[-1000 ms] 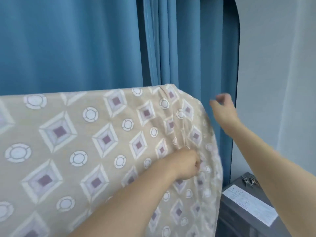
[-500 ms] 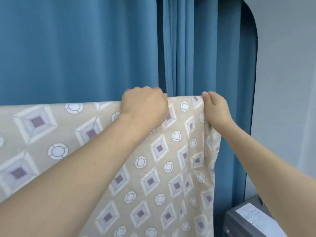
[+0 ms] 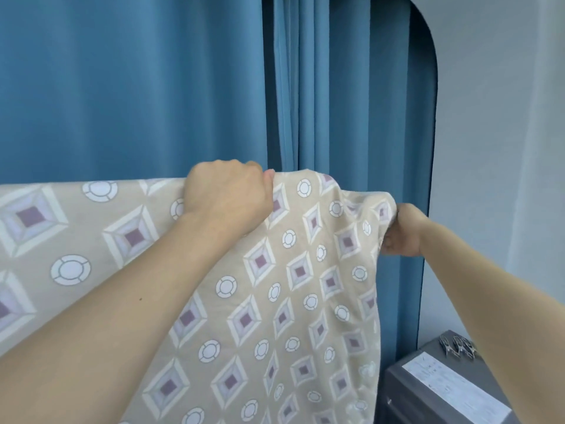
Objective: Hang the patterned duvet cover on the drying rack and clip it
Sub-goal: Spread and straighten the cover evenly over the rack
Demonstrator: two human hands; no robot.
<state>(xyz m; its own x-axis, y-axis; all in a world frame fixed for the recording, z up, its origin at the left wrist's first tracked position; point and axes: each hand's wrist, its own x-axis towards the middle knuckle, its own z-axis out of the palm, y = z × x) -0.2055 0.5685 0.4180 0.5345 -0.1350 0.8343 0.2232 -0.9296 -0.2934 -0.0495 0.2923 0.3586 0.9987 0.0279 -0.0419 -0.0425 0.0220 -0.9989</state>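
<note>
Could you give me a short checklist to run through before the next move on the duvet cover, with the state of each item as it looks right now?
1. Left hand grips the top edge of the duvet cover: ok.
2. Right hand holds the cover's right-hand corner: ok, fingers curled into the fabric.
3. Top edge lies straight and flat: not ok, it sags and bunches between the hands.
4. Cover rests over the drying rack bar: cannot tell, the bar is hidden under the fabric.
5. Clips within reach: ok, they lie on the grey box at lower right.
6. Cover clipped: not ok, no clip on it yet.
</note>
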